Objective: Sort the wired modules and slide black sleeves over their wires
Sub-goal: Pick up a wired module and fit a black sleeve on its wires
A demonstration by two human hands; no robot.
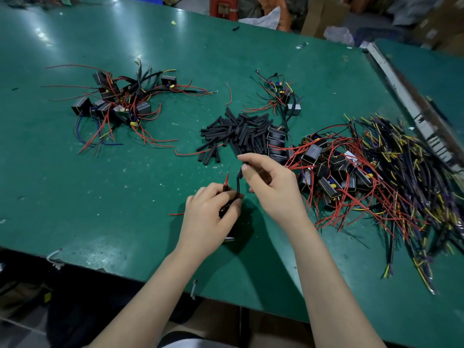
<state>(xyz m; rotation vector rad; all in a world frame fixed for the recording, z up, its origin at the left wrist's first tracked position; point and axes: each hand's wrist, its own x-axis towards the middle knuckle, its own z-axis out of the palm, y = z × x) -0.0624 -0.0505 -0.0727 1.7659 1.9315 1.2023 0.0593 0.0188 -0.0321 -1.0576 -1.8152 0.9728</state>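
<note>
Left hand grips module, wire upright.

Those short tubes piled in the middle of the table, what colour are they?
Black, all of the tubes, seen clearly in the head view.

Light comes from overhead and a bit behind the far end, leaving white glare streaks on the green table at the top left. Nearer me the surface turns dimmer and duller. My left hand throws a soft dark shadow to its right, onto the table. The wide lens bows the table's edges, and the wire heap at the right smears into blur. The background clutter is soft and murky.
</note>
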